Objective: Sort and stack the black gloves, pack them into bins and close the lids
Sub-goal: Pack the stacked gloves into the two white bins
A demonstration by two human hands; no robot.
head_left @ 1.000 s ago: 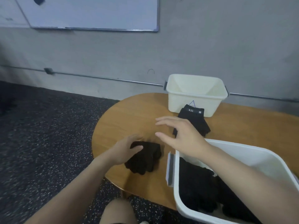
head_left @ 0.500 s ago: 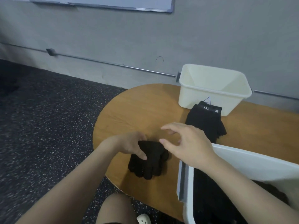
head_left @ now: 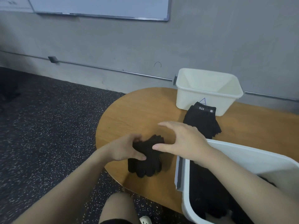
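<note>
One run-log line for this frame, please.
left hand: grips knit glove stack | right hand: open, thumb touching it | cream bin: empty | lids: none seen

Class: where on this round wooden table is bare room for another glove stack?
Free: wooden table left of the cream plastic bin, beyond the left hand. Crowded: knit black gloves, labelled black gloves, white tub, right hand.

We've 1 view only: head cam, aimed fwd & down, close over wooden table (head_left: pixel 132 113), wall far.

Grey wall (head_left: pixel 210 38), whiteboard (head_left: pixel 100 5), speckled floor (head_left: pixel 48 126).
</note>
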